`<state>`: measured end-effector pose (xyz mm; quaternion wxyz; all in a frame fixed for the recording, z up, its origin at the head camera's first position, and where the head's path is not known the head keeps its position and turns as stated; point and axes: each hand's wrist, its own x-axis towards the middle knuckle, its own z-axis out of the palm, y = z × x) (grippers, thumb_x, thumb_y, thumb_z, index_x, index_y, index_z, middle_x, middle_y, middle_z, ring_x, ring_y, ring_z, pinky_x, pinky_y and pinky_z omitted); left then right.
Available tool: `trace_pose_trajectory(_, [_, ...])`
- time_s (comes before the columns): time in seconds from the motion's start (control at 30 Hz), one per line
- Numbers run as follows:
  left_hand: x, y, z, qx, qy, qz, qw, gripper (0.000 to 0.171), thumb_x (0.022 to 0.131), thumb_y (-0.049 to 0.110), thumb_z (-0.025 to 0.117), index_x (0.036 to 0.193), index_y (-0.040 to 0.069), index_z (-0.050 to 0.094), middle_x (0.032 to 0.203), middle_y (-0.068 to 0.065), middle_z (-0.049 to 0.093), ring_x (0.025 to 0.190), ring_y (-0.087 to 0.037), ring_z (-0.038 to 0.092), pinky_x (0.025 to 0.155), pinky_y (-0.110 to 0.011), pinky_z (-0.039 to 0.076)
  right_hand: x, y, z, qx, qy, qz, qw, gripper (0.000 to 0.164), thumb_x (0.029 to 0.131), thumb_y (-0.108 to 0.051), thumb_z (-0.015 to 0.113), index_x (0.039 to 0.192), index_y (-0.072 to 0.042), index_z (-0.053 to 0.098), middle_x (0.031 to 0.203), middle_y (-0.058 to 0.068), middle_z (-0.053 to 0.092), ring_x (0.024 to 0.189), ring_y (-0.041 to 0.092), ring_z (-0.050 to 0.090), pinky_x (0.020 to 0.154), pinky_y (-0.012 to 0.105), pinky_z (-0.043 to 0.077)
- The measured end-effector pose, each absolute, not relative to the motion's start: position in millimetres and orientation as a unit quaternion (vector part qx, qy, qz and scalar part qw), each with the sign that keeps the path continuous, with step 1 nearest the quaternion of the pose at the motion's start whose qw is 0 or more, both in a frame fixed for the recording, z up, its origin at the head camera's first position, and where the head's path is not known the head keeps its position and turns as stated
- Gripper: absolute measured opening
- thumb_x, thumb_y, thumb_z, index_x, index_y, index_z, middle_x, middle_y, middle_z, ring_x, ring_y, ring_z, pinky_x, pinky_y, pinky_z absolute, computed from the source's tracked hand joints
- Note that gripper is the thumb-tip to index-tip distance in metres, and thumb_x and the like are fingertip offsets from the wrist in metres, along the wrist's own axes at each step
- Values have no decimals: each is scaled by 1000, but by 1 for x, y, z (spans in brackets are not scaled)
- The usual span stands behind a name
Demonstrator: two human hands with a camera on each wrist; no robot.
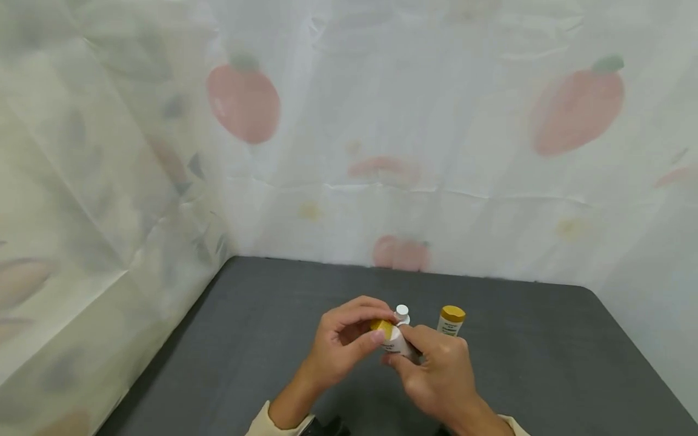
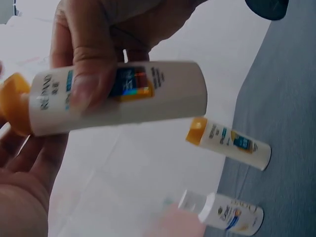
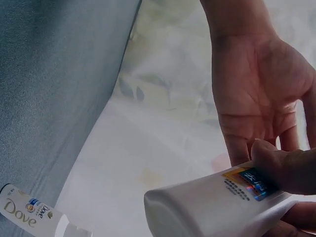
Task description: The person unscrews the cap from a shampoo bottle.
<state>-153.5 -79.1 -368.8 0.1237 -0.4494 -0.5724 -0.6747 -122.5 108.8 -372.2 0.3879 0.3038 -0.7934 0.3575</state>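
Observation:
My right hand [image 1: 438,366] grips the body of a white shampoo bottle [image 1: 398,344] with a yellow cap. In the left wrist view the bottle [image 2: 168,94] is held tilted nearly level, its thumb pressing beside the blue label. At the cap end, my left hand [image 1: 346,333] pinches the yellow cap [image 1: 383,327] between thumb and fingers. The right wrist view shows the bottle's base [image 3: 170,217], with the left palm [image 3: 256,94] beyond it; the cap is hidden there.
A second yellow-capped bottle [image 1: 450,321] stands on the dark grey table [image 1: 523,363] just beyond the right hand. Near it, a white Dove bottle [image 2: 234,215] stands upright, partly behind the hands in the head view. Fruit-printed white sheets [image 1: 463,121] hang around the table's edges.

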Motion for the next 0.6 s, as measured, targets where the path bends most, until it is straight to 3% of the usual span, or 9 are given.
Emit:
trace_pose_trajectory(0.17, [-151, -83, -369, -413, -602, -671, 128, 24, 96, -11, 64, 119, -9, 69, 111, -31, 64, 103, -9, 68, 85, -27, 63, -120, 107, -372, 295, -803, 350, 380, 45, 56, -8, 100, 97, -14, 81, 73, -9, 71, 60, -9, 53, 51, 10, 44])
trace_pose_trajectory(0.27, [-151, -79, -367, -412, -602, -671, 134, 23, 96, -12, 65, 118, -7, 70, 110, -29, 65, 103, -14, 70, 87, -29, 63, -118, 106, -372, 301, -804, 346, 379, 43, 58, -9, 99, 97, -15, 79, 73, -10, 69, 60, -9, 53, 51, 10, 44])
trace_pose_trajectory(0.4, [-152, -73, -363, -426, -592, -669, 146, 20, 96, -12, 65, 113, -6, 72, 107, -27, 69, 100, -21, 72, 83, -32, 64, -118, 104, -373, 306, -800, 347, 382, 38, 60, -9, 98, 89, -16, 75, 69, -11, 64, 58, -9, 51, 50, 8, 41])
trace_pose_trajectory(0.5, [-151, -71, -362, -421, -595, -666, 159, 17, 95, -11, 68, 109, -4, 74, 103, -25, 71, 94, -20, 73, 75, -31, 64, -118, 105, -373, 303, -799, 352, 383, 38, 60, -9, 98, 90, -16, 77, 69, -11, 65, 58, -9, 50, 49, 8, 40])
trace_pose_trajectory(0.6, [-151, -73, -364, -415, -598, -666, 165, 17, 94, -10, 70, 109, -5, 74, 104, -26, 70, 96, -16, 72, 78, -31, 65, -118, 106, -371, 300, -800, 354, 380, 40, 60, -9, 99, 95, -15, 79, 71, -10, 68, 59, -9, 52, 50, 9, 43])
